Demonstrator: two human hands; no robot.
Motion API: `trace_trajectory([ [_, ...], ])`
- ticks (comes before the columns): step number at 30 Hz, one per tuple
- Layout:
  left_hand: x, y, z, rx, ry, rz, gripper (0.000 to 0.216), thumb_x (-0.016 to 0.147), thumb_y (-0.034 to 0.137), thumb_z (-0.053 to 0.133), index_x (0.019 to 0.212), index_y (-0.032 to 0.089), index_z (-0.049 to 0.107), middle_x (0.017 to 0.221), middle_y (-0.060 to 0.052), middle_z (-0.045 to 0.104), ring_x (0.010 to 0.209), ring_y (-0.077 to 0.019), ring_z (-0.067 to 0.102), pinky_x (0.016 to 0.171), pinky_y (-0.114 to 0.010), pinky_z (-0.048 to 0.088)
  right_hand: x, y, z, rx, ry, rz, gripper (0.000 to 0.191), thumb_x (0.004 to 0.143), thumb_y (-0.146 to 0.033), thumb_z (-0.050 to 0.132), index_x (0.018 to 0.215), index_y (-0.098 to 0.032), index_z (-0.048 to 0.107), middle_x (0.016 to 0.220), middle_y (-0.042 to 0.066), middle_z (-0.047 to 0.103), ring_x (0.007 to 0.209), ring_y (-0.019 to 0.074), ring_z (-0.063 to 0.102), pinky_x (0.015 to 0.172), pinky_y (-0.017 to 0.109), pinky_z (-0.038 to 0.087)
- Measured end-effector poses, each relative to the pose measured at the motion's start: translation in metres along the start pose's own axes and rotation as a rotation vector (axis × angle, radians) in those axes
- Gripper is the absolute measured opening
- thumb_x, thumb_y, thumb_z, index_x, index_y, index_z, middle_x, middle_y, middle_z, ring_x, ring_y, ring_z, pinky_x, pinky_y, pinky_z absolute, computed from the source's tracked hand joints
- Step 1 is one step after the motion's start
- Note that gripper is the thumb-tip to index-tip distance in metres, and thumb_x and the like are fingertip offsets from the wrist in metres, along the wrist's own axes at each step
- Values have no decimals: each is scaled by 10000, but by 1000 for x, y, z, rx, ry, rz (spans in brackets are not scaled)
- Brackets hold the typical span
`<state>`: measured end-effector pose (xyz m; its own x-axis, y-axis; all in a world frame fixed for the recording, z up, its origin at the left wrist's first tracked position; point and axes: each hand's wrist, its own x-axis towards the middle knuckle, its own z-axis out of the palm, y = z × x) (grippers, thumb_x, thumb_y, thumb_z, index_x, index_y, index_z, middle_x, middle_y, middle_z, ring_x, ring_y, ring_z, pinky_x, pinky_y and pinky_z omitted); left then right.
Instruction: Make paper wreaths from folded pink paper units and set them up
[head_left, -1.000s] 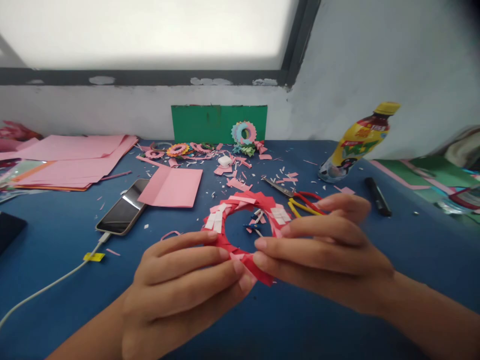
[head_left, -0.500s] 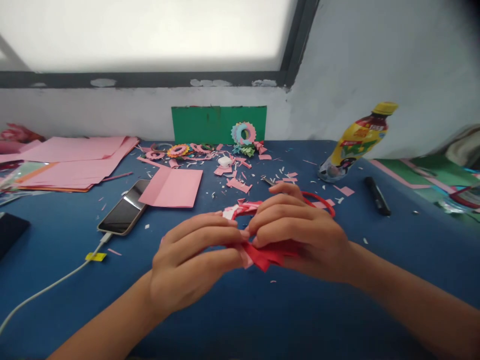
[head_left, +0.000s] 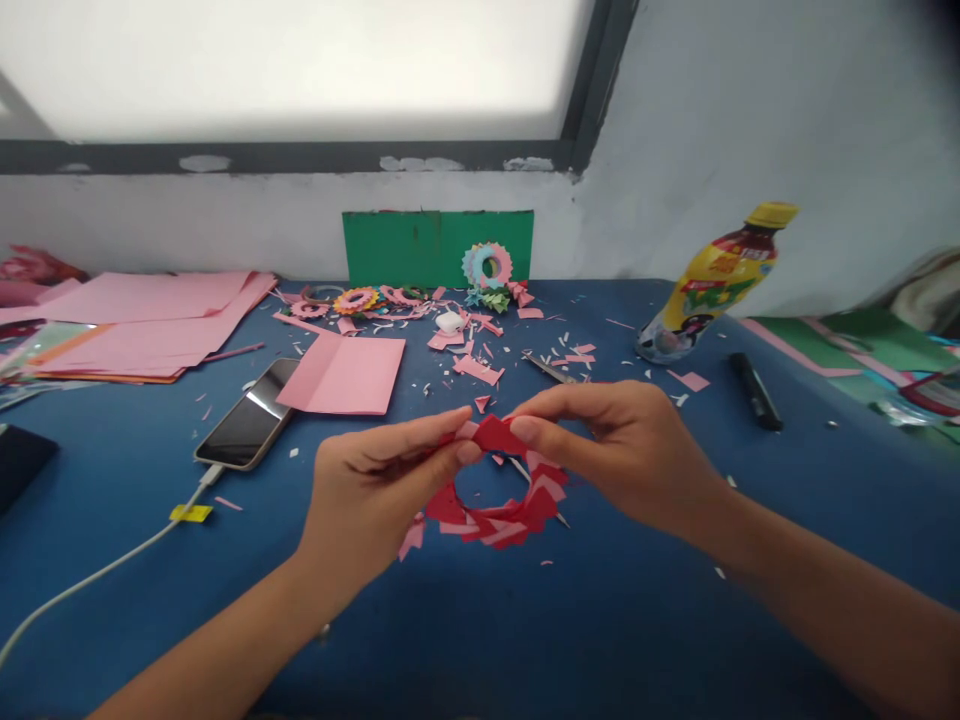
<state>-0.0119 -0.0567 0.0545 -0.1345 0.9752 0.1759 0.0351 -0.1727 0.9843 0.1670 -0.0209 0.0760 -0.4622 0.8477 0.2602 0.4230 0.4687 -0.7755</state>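
Both my hands hold a red and pink paper ring (head_left: 495,505) made of folded pieces, above the blue table (head_left: 525,640). My left hand (head_left: 375,490) pinches its upper left edge between thumb and fingers. My right hand (head_left: 622,450) pinches the top of the ring from the right. The ring hangs down below my fingertips with its open hole facing me. Scissors (head_left: 551,370) lie just beyond my right hand, mostly hidden by it.
A phone (head_left: 246,415) on a white cable lies to the left, beside a folded pink sheet (head_left: 346,375). Pink paper sheets (head_left: 142,320) are stacked far left. A yellow bottle (head_left: 709,285) and black marker (head_left: 756,392) are at right. Finished paper rings (head_left: 487,265) lean on green card (head_left: 420,245) by the wall.
The ring was held flat, then bunched between my hands; now it is turned over and hangs from both pinches. My hands have moved a little farther from me.
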Motion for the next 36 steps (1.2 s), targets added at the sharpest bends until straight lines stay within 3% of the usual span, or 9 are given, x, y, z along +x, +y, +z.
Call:
trace_trajectory([
  [11, 7, -7, 2, -243, -190, -234, 147, 615, 133, 754, 739, 206, 724, 622, 32, 711, 547, -73, 647, 513, -93, 511, 0, 6, 12, -57, 57, -68, 164, 825, -276, 534, 802, -211, 683, 737, -14, 682, 667, 112, 604, 615, 199, 440],
  [16, 5, -9, 0, -298, -171, -259, 163, 670, 163, 726, 817, 234, 723, 666, 32, 722, 606, -83, 663, 570, -111, 527, 5, 8, 10, 191, -7, 133, 233, 783, -369, 579, 876, -184, 686, 687, 7, 675, 575, 107, 585, 490, 188, 440],
  [22, 7, -5, -2, -356, -252, -349, 125, 742, 216, 666, 853, 217, 723, 681, 8, 726, 532, -64, 631, 470, -87, 489, 6, 7, 5, 328, -4, 262, 209, 746, -373, 618, 808, -186, 686, 548, -21, 603, 421, 50, 469, 371, 150, 353],
  [36, 4, -3, -3, -331, -252, -319, 128, 720, 233, 683, 840, 231, 729, 678, 12, 726, 527, -70, 630, 501, -109, 516, 4, 0, -1, 306, -18, 235, 151, 746, -341, 626, 770, -208, 693, 590, -13, 637, 477, 69, 538, 409, 152, 412],
])
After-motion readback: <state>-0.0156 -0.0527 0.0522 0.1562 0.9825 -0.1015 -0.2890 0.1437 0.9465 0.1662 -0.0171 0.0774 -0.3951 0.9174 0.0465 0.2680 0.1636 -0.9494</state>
